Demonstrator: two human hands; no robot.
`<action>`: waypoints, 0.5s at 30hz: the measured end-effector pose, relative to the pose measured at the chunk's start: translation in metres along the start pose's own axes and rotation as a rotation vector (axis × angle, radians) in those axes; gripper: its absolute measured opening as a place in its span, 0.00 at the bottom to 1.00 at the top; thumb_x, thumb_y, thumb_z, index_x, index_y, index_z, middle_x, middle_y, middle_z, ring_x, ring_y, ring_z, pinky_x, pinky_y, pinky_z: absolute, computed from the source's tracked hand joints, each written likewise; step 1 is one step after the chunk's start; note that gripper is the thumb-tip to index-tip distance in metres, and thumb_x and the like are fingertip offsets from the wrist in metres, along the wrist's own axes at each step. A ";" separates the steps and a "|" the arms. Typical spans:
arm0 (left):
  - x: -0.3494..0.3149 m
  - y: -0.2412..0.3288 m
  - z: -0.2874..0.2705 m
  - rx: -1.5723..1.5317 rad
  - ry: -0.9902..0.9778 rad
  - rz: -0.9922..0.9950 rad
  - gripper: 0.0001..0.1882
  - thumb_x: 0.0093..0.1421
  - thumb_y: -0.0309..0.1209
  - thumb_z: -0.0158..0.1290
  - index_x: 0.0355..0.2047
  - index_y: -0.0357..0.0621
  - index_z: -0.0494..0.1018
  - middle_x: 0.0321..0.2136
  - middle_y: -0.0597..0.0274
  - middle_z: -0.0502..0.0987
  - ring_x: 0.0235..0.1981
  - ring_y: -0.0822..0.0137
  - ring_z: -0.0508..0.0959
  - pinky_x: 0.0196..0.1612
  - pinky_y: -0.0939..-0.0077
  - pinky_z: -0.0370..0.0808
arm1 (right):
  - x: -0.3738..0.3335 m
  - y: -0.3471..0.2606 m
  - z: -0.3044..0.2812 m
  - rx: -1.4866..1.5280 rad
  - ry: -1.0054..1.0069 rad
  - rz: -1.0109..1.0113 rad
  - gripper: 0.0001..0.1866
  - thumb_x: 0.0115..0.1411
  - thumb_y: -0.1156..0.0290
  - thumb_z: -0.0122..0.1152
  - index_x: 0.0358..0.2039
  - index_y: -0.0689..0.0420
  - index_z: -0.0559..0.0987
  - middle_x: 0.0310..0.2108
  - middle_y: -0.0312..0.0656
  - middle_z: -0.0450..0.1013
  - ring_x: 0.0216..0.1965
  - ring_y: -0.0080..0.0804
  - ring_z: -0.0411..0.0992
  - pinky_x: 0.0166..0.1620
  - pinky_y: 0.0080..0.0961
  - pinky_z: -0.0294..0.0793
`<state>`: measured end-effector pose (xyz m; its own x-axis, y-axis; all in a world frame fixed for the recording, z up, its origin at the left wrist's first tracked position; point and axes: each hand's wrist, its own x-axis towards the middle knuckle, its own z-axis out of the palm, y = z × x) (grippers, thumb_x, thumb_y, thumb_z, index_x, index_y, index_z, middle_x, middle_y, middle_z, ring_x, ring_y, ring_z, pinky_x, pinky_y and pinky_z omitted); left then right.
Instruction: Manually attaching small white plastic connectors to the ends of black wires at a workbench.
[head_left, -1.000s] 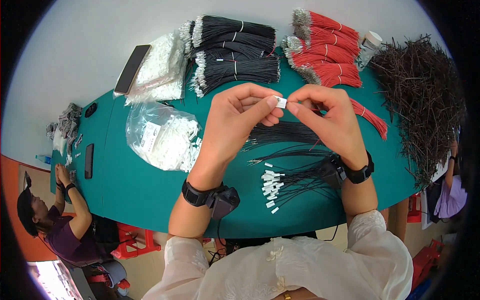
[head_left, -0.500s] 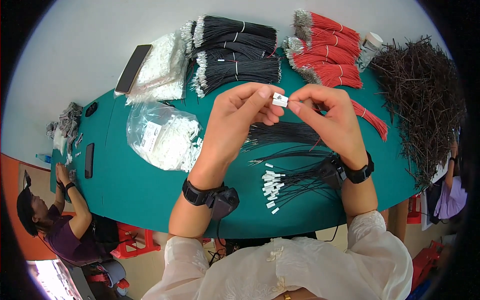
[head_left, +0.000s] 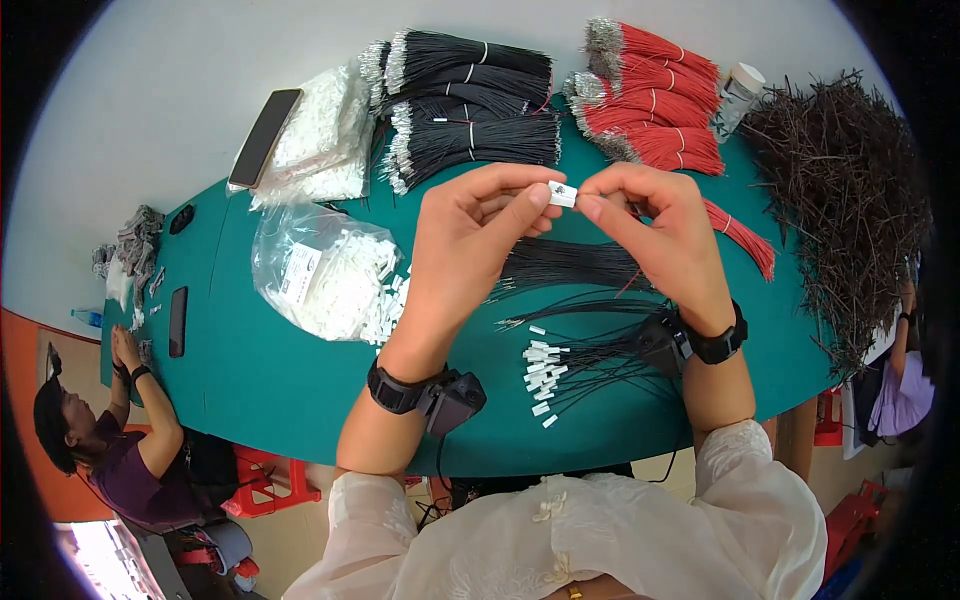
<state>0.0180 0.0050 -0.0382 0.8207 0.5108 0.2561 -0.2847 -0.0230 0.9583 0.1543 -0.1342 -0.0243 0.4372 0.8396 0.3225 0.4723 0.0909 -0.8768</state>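
Observation:
Above the middle of the table, my left hand [head_left: 470, 225] pinches a small white plastic connector housing [head_left: 564, 194] between thumb and forefinger. Facing it, my right hand [head_left: 665, 235] is closed in a pinch at the housing's right end, on what looks like a thin dark wire mostly hidden by the fingers. Loose black wires [head_left: 570, 268] lie beneath both hands. Nearer to me is a bunch of black wires tipped with white housings [head_left: 543, 375]. An open clear bag of white housings [head_left: 345, 285] lies left of my left forearm, some spilling out.
Bundled black wires [head_left: 475, 95] and red wires [head_left: 660, 100] are stacked at the back, beside a clear jar [head_left: 738, 100]. A phone [head_left: 265, 138] rests on packed bags [head_left: 325, 135]. A dark wire heap [head_left: 845, 200] covers the right end. Another person [head_left: 120, 430] sits at left.
My left hand has turned slightly and its fingers have shifted on the white housing, which now sits more level against the right fingertips. My right hand has hardly moved.

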 end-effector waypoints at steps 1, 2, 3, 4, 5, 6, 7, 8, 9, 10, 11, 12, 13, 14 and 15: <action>0.000 0.000 -0.001 0.012 -0.001 0.001 0.10 0.62 0.25 0.52 0.41 0.33 0.77 0.29 0.60 0.80 0.30 0.77 0.78 0.34 0.85 0.75 | 0.000 0.000 0.000 -0.009 0.000 -0.006 0.04 0.58 0.75 0.61 0.32 0.63 0.79 0.20 0.28 0.67 0.23 0.12 0.57 0.26 0.14 0.55; 0.000 0.000 -0.001 0.023 -0.001 0.001 0.09 0.62 0.25 0.53 0.41 0.33 0.77 0.29 0.60 0.80 0.30 0.77 0.78 0.34 0.85 0.75 | 0.000 0.000 0.000 -0.017 -0.001 -0.012 0.04 0.58 0.75 0.61 0.32 0.63 0.79 0.21 0.28 0.67 0.23 0.12 0.58 0.26 0.14 0.56; 0.000 0.000 -0.002 0.035 -0.002 0.002 0.09 0.62 0.25 0.53 0.40 0.33 0.77 0.29 0.59 0.80 0.30 0.77 0.78 0.34 0.85 0.75 | 0.000 0.000 0.000 -0.026 -0.001 -0.018 0.04 0.58 0.75 0.61 0.32 0.63 0.79 0.21 0.28 0.67 0.23 0.12 0.58 0.26 0.14 0.56; 0.000 -0.001 -0.002 0.036 -0.002 0.003 0.09 0.62 0.25 0.53 0.40 0.33 0.77 0.29 0.59 0.80 0.30 0.77 0.78 0.34 0.85 0.75 | 0.000 0.000 0.000 -0.026 -0.001 -0.018 0.04 0.58 0.75 0.61 0.32 0.63 0.79 0.21 0.28 0.67 0.23 0.12 0.58 0.26 0.14 0.56; 0.000 -0.001 -0.002 0.022 -0.004 -0.003 0.09 0.62 0.25 0.53 0.40 0.33 0.77 0.29 0.59 0.80 0.30 0.77 0.78 0.34 0.85 0.75 | 0.000 0.000 0.000 -0.023 -0.002 -0.016 0.04 0.58 0.75 0.61 0.32 0.63 0.79 0.21 0.29 0.68 0.23 0.12 0.58 0.26 0.14 0.56; 0.000 -0.001 -0.002 0.008 -0.006 -0.010 0.09 0.62 0.25 0.53 0.40 0.32 0.77 0.29 0.59 0.80 0.30 0.76 0.78 0.34 0.85 0.76 | 0.000 0.000 0.000 -0.021 -0.004 -0.014 0.04 0.58 0.76 0.61 0.32 0.64 0.79 0.22 0.29 0.68 0.23 0.12 0.58 0.26 0.13 0.56; 0.000 -0.001 -0.003 -0.006 -0.008 -0.016 0.09 0.62 0.25 0.53 0.40 0.32 0.77 0.29 0.59 0.80 0.29 0.76 0.78 0.34 0.84 0.76 | 0.000 0.000 0.001 -0.018 -0.005 -0.012 0.04 0.58 0.76 0.61 0.31 0.64 0.79 0.22 0.29 0.69 0.23 0.12 0.59 0.26 0.13 0.57; 0.000 -0.001 -0.003 -0.006 -0.008 -0.016 0.09 0.62 0.25 0.53 0.40 0.32 0.77 0.29 0.59 0.80 0.29 0.76 0.78 0.34 0.84 0.76 | 0.000 0.000 0.001 -0.018 -0.005 -0.012 0.04 0.58 0.76 0.61 0.31 0.64 0.79 0.22 0.29 0.69 0.23 0.12 0.59 0.26 0.13 0.57; 0.000 -0.001 -0.003 -0.020 -0.010 -0.024 0.09 0.62 0.25 0.53 0.40 0.32 0.77 0.29 0.59 0.80 0.29 0.76 0.78 0.34 0.84 0.76 | 0.000 0.000 0.001 -0.021 -0.008 -0.011 0.04 0.58 0.75 0.61 0.31 0.64 0.79 0.22 0.29 0.69 0.24 0.12 0.59 0.27 0.13 0.57; 0.001 -0.001 -0.003 -0.035 -0.013 -0.031 0.09 0.62 0.25 0.53 0.40 0.32 0.77 0.29 0.59 0.80 0.29 0.76 0.78 0.34 0.84 0.76 | 0.000 0.001 0.000 -0.023 -0.010 -0.011 0.04 0.58 0.75 0.61 0.31 0.64 0.79 0.22 0.29 0.69 0.24 0.12 0.59 0.27 0.13 0.57; 0.001 -0.001 -0.003 -0.049 -0.015 -0.038 0.09 0.62 0.25 0.53 0.39 0.32 0.77 0.29 0.59 0.80 0.29 0.75 0.78 0.34 0.84 0.76 | 0.000 0.001 0.000 -0.026 -0.013 -0.010 0.04 0.58 0.75 0.61 0.31 0.64 0.79 0.23 0.29 0.69 0.24 0.12 0.59 0.27 0.13 0.57; 0.001 -0.001 -0.003 -0.049 -0.015 -0.039 0.09 0.62 0.25 0.53 0.39 0.32 0.77 0.29 0.59 0.80 0.29 0.75 0.78 0.34 0.84 0.76 | 0.000 0.001 0.000 -0.026 -0.013 -0.010 0.04 0.58 0.75 0.61 0.31 0.64 0.79 0.23 0.29 0.69 0.24 0.12 0.59 0.27 0.13 0.57; 0.001 -0.002 -0.003 -0.055 -0.013 -0.045 0.09 0.62 0.25 0.53 0.39 0.32 0.77 0.29 0.59 0.80 0.29 0.75 0.78 0.34 0.84 0.76 | 0.000 0.001 0.000 -0.029 -0.014 -0.010 0.04 0.58 0.75 0.61 0.31 0.63 0.79 0.23 0.29 0.69 0.24 0.12 0.59 0.27 0.13 0.57; 0.002 -0.002 -0.003 -0.060 -0.012 -0.052 0.08 0.62 0.25 0.53 0.39 0.32 0.77 0.29 0.59 0.80 0.29 0.75 0.78 0.34 0.83 0.76 | 0.001 0.000 0.000 -0.033 -0.016 -0.011 0.04 0.58 0.75 0.61 0.31 0.63 0.79 0.23 0.29 0.69 0.24 0.12 0.60 0.27 0.13 0.57; 0.002 -0.002 -0.003 -0.066 -0.010 -0.058 0.08 0.62 0.24 0.53 0.39 0.32 0.77 0.29 0.59 0.80 0.29 0.75 0.78 0.34 0.83 0.76 | 0.001 0.000 0.000 -0.036 -0.017 -0.011 0.04 0.58 0.75 0.61 0.31 0.63 0.79 0.23 0.29 0.69 0.24 0.12 0.60 0.27 0.13 0.57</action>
<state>0.0184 0.0088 -0.0404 0.8417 0.5008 0.2017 -0.2680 0.0631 0.9614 0.1549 -0.1338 -0.0244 0.4185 0.8478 0.3258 0.5044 0.0813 -0.8596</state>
